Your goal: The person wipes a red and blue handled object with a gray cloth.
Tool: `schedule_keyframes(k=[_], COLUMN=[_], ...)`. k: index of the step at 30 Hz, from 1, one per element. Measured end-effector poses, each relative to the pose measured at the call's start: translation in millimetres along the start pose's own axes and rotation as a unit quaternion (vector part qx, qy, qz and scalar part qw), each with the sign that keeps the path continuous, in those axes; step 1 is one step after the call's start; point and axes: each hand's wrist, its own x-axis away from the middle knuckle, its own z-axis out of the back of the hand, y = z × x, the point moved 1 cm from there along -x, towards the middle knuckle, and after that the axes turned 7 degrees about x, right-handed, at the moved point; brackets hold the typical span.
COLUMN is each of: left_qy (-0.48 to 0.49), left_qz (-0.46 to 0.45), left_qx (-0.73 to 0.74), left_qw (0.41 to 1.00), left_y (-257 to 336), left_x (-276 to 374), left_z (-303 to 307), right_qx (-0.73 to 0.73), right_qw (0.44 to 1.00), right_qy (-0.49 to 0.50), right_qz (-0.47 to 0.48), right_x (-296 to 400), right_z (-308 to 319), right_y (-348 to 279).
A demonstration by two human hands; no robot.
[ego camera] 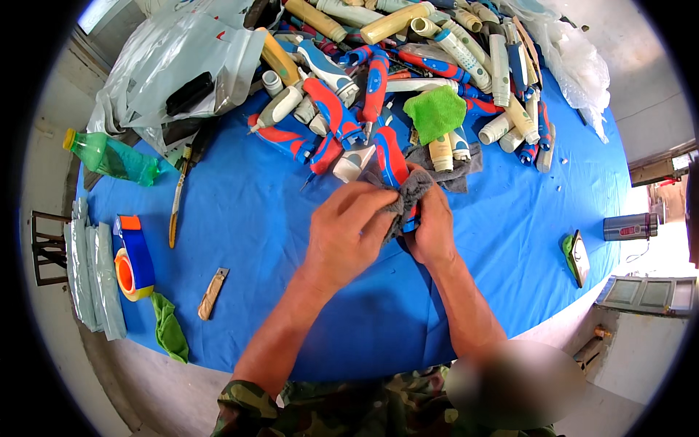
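Near the middle of the table, a red-and-blue electric toothbrush handle (390, 155) is tilted between my two hands. My right hand (435, 229) grips its lower part from the right. With bent fingers, my left hand (344, 235) pinches a grey cloth (410, 192) that is wrapped around the handle. The cloth and fingers hide the handle's middle; its blue lower end shows below them. Just beyond, a white handle piece (354, 164) and another red-and-blue handle (334, 112) lie at the pile's front edge. A second grey cloth (456, 173) lies behind my right hand.
A heap of used toothbrush handles (377, 82) covers the far side, with a green cloth (435, 113) on top. Left are a plastic bag (180, 60), green bottle (112, 158), brush (177, 202) and tape dispenser (134, 259). Right are a phone (579, 259) and metal flask (628, 226).
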Motion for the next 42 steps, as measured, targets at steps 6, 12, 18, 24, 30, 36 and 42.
schedule_keyframes(k=[6,12,18,24,30,36,42], left_qy=[-0.037,-0.056,0.019,0.167,0.165,0.126,0.099], left_qz=[-0.03,-0.079,-0.025,0.08,0.085,0.074,0.041], left_qx=[0.003,0.003,0.0,-0.007,0.034,0.022,0.019], left_qw=[0.999,0.995,1.0,0.983,0.982,0.989,0.994], left_y=[5,7,6,-13,-16,-10,-4], left_x=[4,8,6,-8,-10,-7,-4], left_z=[-7,-13,-5,23,24,15,5], right_qx=[-0.131,-0.19,-0.231,-0.116,-0.039,0.01,-0.075], right_qw=[0.989,0.978,0.966,0.984,0.984,0.991,0.99], right_qy=[0.04,0.027,-0.018,-0.104,-0.149,-0.12,-0.098], right_qz=[-0.053,-0.083,-0.115,-0.092,-0.085,-0.061,-0.071], right_x=[-1,-2,-2,4,9,12,9], right_z=[-14,0,4,-7,-9,-12,-6], right_y=[-19,-13,-9,-28,-31,-28,-20])
